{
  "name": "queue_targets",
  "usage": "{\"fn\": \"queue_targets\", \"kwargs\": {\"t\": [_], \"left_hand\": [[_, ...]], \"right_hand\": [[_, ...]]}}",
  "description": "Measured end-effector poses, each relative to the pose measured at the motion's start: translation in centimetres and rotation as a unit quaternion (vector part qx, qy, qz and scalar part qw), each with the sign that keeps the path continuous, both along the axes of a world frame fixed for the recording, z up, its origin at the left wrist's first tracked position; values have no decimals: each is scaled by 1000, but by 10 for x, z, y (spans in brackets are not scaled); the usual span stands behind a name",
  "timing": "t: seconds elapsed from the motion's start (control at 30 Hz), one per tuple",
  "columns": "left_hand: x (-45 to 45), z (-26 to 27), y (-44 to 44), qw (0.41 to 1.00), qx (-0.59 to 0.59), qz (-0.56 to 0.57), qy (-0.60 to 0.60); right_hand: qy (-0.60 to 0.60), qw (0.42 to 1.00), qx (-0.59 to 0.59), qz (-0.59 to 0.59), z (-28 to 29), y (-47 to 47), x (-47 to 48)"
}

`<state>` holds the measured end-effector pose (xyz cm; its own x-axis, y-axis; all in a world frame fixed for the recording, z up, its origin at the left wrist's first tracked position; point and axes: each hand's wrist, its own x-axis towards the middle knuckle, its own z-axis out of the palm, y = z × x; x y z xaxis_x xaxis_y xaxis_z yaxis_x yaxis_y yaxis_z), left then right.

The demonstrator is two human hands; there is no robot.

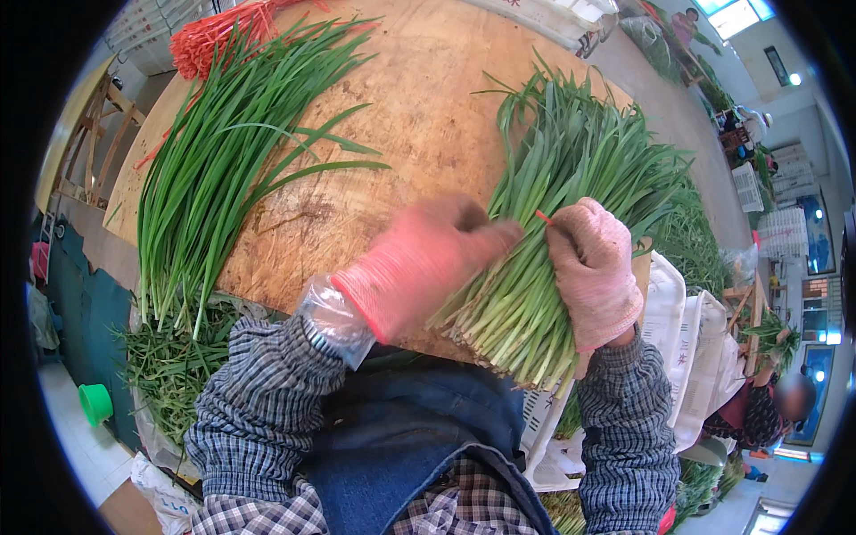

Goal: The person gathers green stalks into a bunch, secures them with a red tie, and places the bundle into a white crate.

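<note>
A thick bundle of garlic chives (535, 287) lies at the right of a wooden tabletop, its cut stem ends toward me. My right hand (592, 274), in a pink knit glove, pinches a red tie strip (544, 217) at the bundle's right side. My left hand (428, 257), gloved in pink and blurred, reaches over the bundle's left side; whether its fingers hold anything is unclear. Loose chives (214, 167) lie at the table's left, their stem ends over the near edge. Behind them is a pile of red plastic strips (221, 37).
Green trimmings (174, 374) heap below the table's left edge. White plastic crates (669, 334) stand at the right, beside more greens (689, 234). A green bucket (95, 404) is on the floor at the left. Another person (749, 414) is at the far right, holding greens.
</note>
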<state>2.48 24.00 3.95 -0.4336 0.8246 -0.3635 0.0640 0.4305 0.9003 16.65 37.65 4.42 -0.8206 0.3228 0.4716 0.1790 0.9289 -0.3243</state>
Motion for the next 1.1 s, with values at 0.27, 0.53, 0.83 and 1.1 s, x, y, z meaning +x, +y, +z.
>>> {"fn": "queue_targets", "kwargs": {"t": [0.27, 0.53, 0.83, 1.1], "left_hand": [[0, -20, 2, 981, 33, -191, 17], [-9, -3, 4, 989, -23, -143, 10], [-8, -12, -3, 984, 20, -176, -5], [-20, 11, 1, 985, -51, -150, 66]], "right_hand": [[31, 999, 7, 24, 0, 3, 4], [39, 999, 15, 19, 1, 1, 2], [22, 999, 25, 13, 2, -2, 0], [20, 999, 50, 2, -1, 1, 2]]}}
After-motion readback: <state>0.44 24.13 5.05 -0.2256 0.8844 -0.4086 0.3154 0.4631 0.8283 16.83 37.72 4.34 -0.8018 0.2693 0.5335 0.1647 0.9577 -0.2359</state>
